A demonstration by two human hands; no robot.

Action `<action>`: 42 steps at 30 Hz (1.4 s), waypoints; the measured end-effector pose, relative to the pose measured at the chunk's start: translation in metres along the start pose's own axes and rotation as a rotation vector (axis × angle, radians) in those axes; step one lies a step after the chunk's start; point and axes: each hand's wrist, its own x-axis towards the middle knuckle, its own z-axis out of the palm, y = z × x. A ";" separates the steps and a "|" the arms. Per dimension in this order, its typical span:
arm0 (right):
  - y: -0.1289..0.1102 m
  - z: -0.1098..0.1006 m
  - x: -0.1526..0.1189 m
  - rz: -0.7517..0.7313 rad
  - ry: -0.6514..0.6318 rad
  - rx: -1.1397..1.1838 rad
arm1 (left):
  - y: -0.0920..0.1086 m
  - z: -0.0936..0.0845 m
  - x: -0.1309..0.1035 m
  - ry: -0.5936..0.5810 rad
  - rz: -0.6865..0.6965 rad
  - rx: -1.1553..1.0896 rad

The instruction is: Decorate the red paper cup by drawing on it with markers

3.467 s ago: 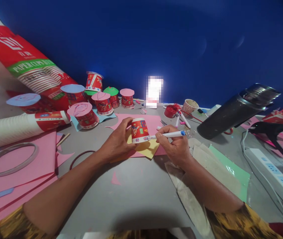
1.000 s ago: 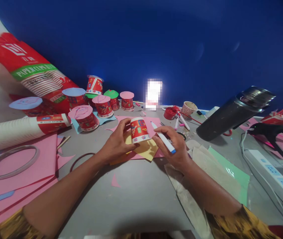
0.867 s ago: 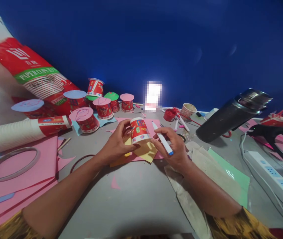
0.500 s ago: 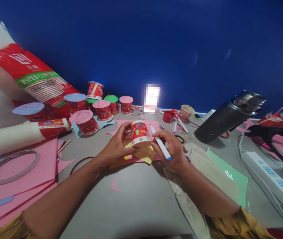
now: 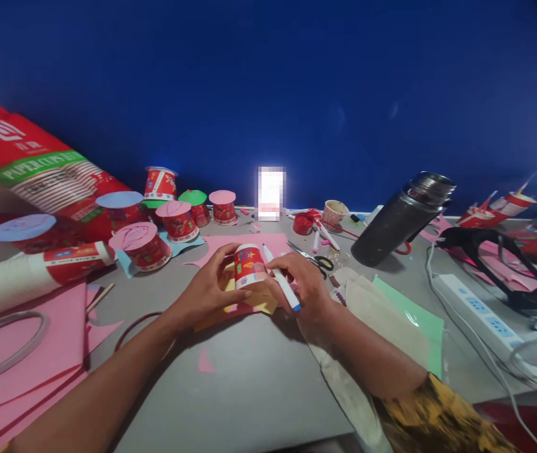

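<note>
A red patterned paper cup point(image 5: 249, 264) is held upside down near the middle of the head view, its white rim facing down. My left hand point(image 5: 211, 283) grips it from the left, thumb near the rim and fingers behind. My right hand point(image 5: 302, 286) is closed on a white marker point(image 5: 283, 283) with a blue end, its tip pointing up beside the cup. Fingers of that hand also touch the cup's right side. Under the cup lies yellow paper point(image 5: 264, 301), on top of pink paper point(image 5: 268, 242).
Several red cups with paper discs, such as a pink-topped one point(image 5: 140, 245), stand at the left by a cup stack point(image 5: 22, 275). Scissors point(image 5: 320, 259), a dark flask point(image 5: 403, 217), a cloth point(image 5: 367, 314) and a power strip point(image 5: 480, 314) are on the right.
The view has turned rightward, so most things sit further left in it. My right hand has closed in on the cup, and the scissors show more fully.
</note>
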 end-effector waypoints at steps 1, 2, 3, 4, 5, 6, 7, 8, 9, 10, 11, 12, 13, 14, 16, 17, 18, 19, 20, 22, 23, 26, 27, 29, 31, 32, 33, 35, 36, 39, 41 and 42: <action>0.001 -0.001 0.001 0.025 0.026 0.027 | -0.001 0.000 0.001 0.021 0.011 -0.010; 0.003 -0.002 0.003 0.067 0.054 0.065 | -0.002 0.001 0.001 0.038 0.026 -0.026; 0.005 -0.003 0.004 0.128 0.085 0.119 | -0.003 0.001 0.002 0.057 0.043 -0.037; 0.008 -0.003 0.006 0.208 0.116 0.189 | -0.004 0.002 0.003 0.073 0.060 -0.041; 0.011 -0.003 0.008 0.309 0.144 0.274 | -0.005 0.001 0.003 0.087 0.073 -0.036; 0.014 -0.003 0.009 0.416 0.172 0.368 | -0.005 0.001 0.004 0.101 0.082 -0.023; 0.018 -0.002 0.011 0.518 0.191 0.466 | -0.006 0.000 0.004 0.113 0.088 -0.010; 0.021 -0.001 0.013 0.580 0.207 0.545 | -0.006 0.000 0.004 0.123 0.090 -0.001; 0.024 0.000 0.015 0.615 0.238 0.604 | -0.007 -0.001 0.004 0.132 0.091 0.001; 0.026 0.001 0.017 0.646 0.266 0.650 | -0.007 -0.002 0.005 0.141 0.091 -0.003; 0.028 0.001 0.019 0.683 0.293 0.688 | -0.008 -0.002 0.005 0.145 0.084 -0.006; 0.029 0.001 0.021 0.720 0.315 0.725 | -0.009 -0.003 0.005 0.150 0.079 -0.011; 0.029 0.000 0.023 0.765 0.330 0.769 | -0.010 -0.003 0.005 0.150 0.078 -0.019; 0.029 0.000 0.025 0.814 0.339 0.819 | -0.011 -0.003 0.006 0.149 0.074 -0.033; 0.029 -0.001 0.026 0.898 0.337 0.918 | -0.013 -0.004 0.006 0.144 0.055 -0.079; 0.029 -0.002 0.027 0.930 0.331 0.959 | -0.014 -0.004 0.007 0.142 0.038 -0.105; 0.030 -0.002 0.027 0.954 0.322 0.991 | -0.014 -0.004 0.007 0.138 0.022 -0.128; 0.030 -0.002 0.027 0.973 0.311 1.016 | -0.015 -0.004 0.007 0.134 0.011 -0.143; 0.031 -0.002 0.027 0.990 0.301 1.040 | -0.015 -0.004 0.007 0.129 0.005 -0.149; 0.034 -0.002 0.026 1.027 0.284 1.102 | -0.013 -0.003 0.006 0.117 0.010 -0.141; 0.035 -0.002 0.026 1.043 0.276 1.135 | -0.012 -0.002 0.005 0.112 0.017 -0.123; 0.041 -0.002 0.026 1.081 0.232 1.225 | -0.007 0.002 0.001 0.112 0.046 -0.024; 0.043 -0.002 0.025 1.091 0.209 1.249 | -0.006 0.004 0.000 0.113 0.052 0.008; 0.045 -0.003 0.025 1.112 0.153 1.285 | -0.003 0.006 -0.002 0.119 0.057 0.050; 0.047 -0.004 0.025 1.127 0.096 1.305 | 0.000 0.007 -0.003 0.129 0.060 0.072; 0.048 -0.005 0.025 1.132 0.069 1.311 | 0.002 0.008 -0.004 0.141 0.062 0.088; 0.048 -0.005 0.025 1.135 0.045 1.315 | 0.003 0.008 -0.004 0.154 0.062 0.103; 0.049 -0.005 0.024 1.140 0.004 1.319 | 0.006 0.008 -0.005 0.177 0.041 0.121; 0.049 -0.005 0.023 1.143 -0.013 1.320 | 0.006 0.009 -0.006 0.181 0.021 0.117; 0.050 -0.004 0.019 1.160 -0.053 1.324 | 0.006 0.010 -0.008 0.169 -0.050 0.092; 0.050 -0.005 0.016 1.179 -0.057 1.324 | 0.003 0.012 -0.009 0.148 -0.073 0.073; 0.051 -0.005 0.015 1.189 -0.052 1.323 | 0.002 0.012 -0.009 0.121 -0.072 0.048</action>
